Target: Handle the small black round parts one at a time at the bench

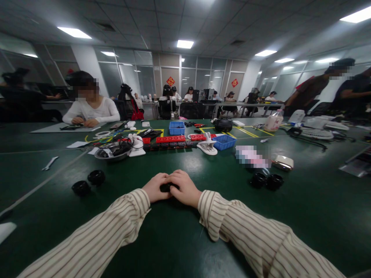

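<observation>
Both of my hands meet over the green table in front of me. My left hand (156, 188) and my right hand (184, 187) are wrapped round a small black object (165, 187), mostly covered by my fingers, so its kind does not show. Two round black parts (96, 177) with hollow middles lie to the left of my hands. A similar pair of black parts (259, 180) sits to the right, close together.
Beyond my hands stand a metal bowl (113, 156) of cables, a red-and-black strip (170, 139), white clamps (207, 146) and blue baskets (224, 142). A wrench (50, 163) lies at left, a shiny box (283, 162) at right. A co-worker (92, 110) sits across the table.
</observation>
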Demonstrator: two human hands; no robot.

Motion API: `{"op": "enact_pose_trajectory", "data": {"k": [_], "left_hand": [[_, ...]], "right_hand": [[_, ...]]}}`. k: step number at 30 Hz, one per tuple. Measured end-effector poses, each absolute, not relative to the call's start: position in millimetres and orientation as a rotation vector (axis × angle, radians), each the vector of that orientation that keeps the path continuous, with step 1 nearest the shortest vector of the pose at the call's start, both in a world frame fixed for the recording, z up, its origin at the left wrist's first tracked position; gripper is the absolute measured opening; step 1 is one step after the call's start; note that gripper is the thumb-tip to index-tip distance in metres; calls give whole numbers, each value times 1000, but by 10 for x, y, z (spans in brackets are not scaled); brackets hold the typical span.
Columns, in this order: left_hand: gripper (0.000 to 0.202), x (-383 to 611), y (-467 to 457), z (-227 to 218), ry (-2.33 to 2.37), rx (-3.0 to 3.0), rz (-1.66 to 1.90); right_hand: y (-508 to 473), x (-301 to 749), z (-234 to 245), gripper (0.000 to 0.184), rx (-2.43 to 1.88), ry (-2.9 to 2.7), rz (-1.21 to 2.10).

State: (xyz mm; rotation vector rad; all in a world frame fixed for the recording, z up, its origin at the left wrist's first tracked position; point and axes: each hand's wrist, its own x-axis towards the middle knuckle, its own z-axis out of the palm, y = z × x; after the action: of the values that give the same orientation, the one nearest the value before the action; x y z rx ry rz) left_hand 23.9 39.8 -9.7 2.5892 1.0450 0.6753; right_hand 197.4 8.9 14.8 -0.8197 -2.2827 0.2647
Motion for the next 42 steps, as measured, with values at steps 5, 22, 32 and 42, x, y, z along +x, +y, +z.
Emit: {"op": "enact_pose_trajectory", "data": {"k": [5, 22, 32, 42], "left_hand": [[44, 264, 389, -104, 1120, 2593, 668], [31, 233, 409, -99, 1046, 2575, 702], [51, 275, 372, -98, 1172, 2602, 681], [37, 306, 352, -70, 1195, 2617, 703]], "right_hand": [[78, 1974, 141, 28, -900, -2219, 240], [77, 1966, 155, 19, -851, -2266, 255], [71, 1974, 136, 30, -883, -2210, 226], [117, 1958, 100, 20, -1009, -2159, 201]]}}
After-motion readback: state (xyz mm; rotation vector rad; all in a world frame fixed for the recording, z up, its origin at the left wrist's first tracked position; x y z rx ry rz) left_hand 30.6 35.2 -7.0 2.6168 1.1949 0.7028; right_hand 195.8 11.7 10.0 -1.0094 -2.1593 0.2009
